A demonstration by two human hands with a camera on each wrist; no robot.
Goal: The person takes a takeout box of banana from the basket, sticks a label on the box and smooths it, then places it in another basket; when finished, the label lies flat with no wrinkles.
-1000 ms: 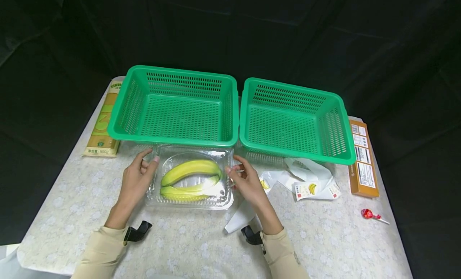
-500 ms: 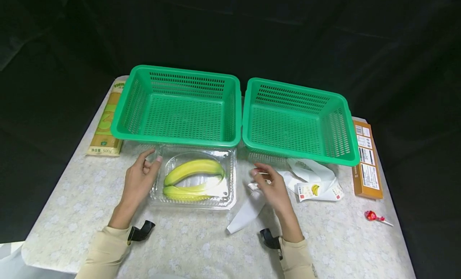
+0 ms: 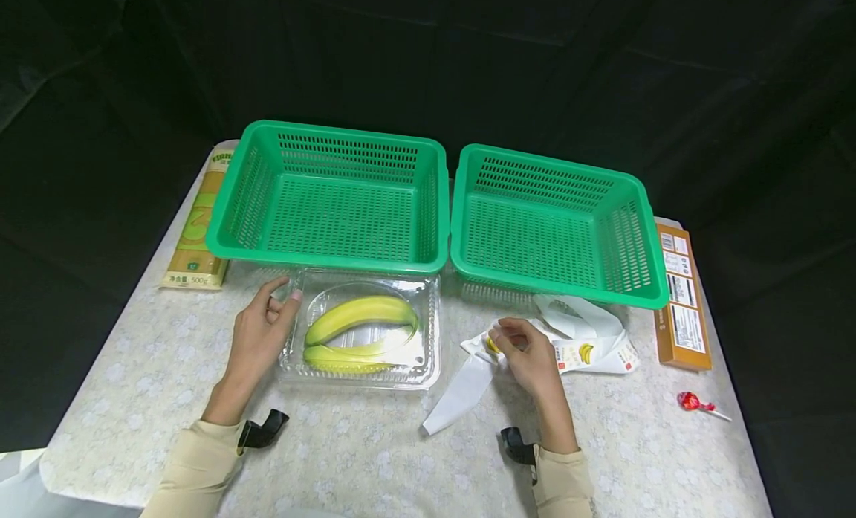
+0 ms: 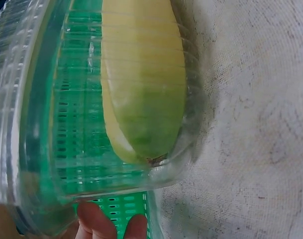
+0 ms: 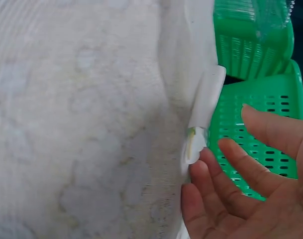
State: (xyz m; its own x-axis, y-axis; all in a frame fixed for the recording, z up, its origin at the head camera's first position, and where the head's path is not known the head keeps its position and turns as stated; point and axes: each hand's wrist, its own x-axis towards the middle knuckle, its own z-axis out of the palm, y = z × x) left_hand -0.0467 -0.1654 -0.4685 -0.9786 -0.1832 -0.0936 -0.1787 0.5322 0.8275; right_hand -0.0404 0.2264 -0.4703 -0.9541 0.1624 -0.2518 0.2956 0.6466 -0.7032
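Observation:
A clear plastic box (image 3: 428, 354) holding yellow-green bananas (image 3: 361, 315) lies in front of the left basket. At its left side is my left hand (image 3: 261, 336), thumb and index fingertips by the box edge; in the left wrist view, fingertips (image 4: 96, 219) show beside the box's corner. My right hand (image 3: 535, 362) is over a white paper strip (image 3: 461, 399) with banana pictures. In the right wrist view the fingers of my right hand (image 5: 241, 184) are spread, some touching the strip's edge (image 5: 207, 99), with thumb and index apart.
Two green baskets (image 3: 328, 264) (image 3: 555, 286) stand side by side at the back. A yellow noodle packet (image 3: 200, 228) lies at the left, an orange box (image 3: 682, 302) at the right, and a red lollipop (image 3: 689, 401) in front of that box.
My right hand has left the box's right side and moved right to the white paper strip. My left hand stays beside the box. The view has shifted slightly.

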